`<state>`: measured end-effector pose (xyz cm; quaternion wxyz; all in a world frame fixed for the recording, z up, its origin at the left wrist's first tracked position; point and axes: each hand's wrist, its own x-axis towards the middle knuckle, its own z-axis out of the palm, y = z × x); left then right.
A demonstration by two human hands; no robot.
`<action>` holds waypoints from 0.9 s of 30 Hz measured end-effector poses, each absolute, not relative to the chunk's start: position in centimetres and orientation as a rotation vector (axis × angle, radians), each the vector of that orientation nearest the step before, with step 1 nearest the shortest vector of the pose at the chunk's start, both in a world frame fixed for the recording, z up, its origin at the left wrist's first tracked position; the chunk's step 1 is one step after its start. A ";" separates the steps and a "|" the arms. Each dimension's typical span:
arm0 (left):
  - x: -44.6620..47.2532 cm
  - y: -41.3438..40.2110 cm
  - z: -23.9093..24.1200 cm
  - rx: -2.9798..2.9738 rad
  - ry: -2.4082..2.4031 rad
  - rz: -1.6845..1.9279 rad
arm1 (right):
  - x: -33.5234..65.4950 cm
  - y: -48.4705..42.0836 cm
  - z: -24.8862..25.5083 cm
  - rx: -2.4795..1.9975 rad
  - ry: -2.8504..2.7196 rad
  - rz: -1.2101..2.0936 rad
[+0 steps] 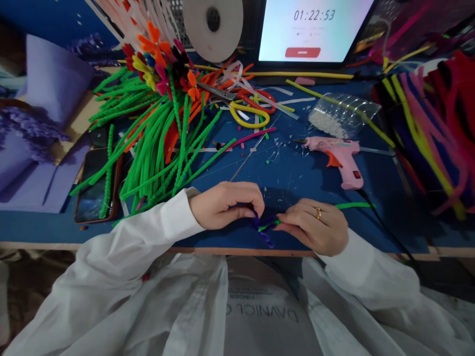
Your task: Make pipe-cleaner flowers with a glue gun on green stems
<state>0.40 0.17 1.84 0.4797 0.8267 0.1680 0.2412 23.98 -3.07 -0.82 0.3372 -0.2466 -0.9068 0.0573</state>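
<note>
Close to the table's front edge, my left hand is closed, with thumb and fingers pinching a dark purple pipe cleaner flower by one looped petal. My right hand pinches the green pipe cleaner stem just beside the flower. The stem passes under that hand, and its far end sticks out to the right. Green shows at the flower's centre between both hands. The fingertips partly hide the purple loops.
A pink glue gun lies right of centre, its cord running to the front edge. Behind it is a clear plastic cup. Scissors, green pipe cleaners, a phone and a lit tablet are around. Coloured pipe cleaners lie right.
</note>
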 end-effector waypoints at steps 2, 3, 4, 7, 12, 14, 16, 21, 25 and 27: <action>0.4 0.1 1.9 2.019 0.396 0.580 | 24.0 -3.1 -0.7 -0.644 -2.369 0.146; 0.5 0.1 1.9 2.020 0.390 0.577 | 24.0 -3.0 -0.7 -0.646 -2.371 0.139; 0.5 0.1 1.9 2.019 0.384 0.575 | 24.0 -3.0 -0.7 -0.650 -2.374 0.131; 0.4 0.2 1.9 2.015 0.391 0.576 | 24.0 -3.1 -0.6 -0.648 -2.384 0.120; 0.3 0.2 2.0 1.993 0.401 0.557 | 24.0 -3.1 -0.5 -0.648 -2.403 0.125; 0.4 0.1 2.1 1.989 0.392 0.550 | 24.0 -3.2 -0.5 -0.649 -2.406 0.113; 0.4 0.1 2.1 1.996 0.387 0.546 | 24.0 -3.2 -0.5 -0.650 -2.407 0.104; 0.6 0.0 2.2 2.022 0.379 0.529 | 24.0 -3.1 -0.4 -0.628 -2.409 0.076; 0.7 0.0 2.3 2.052 0.364 0.539 | 24.0 -3.1 -0.4 -0.626 -2.411 0.052; 0.7 0.0 2.3 2.063 0.366 0.531 | 24.0 -3.2 -0.4 -0.630 -2.413 0.037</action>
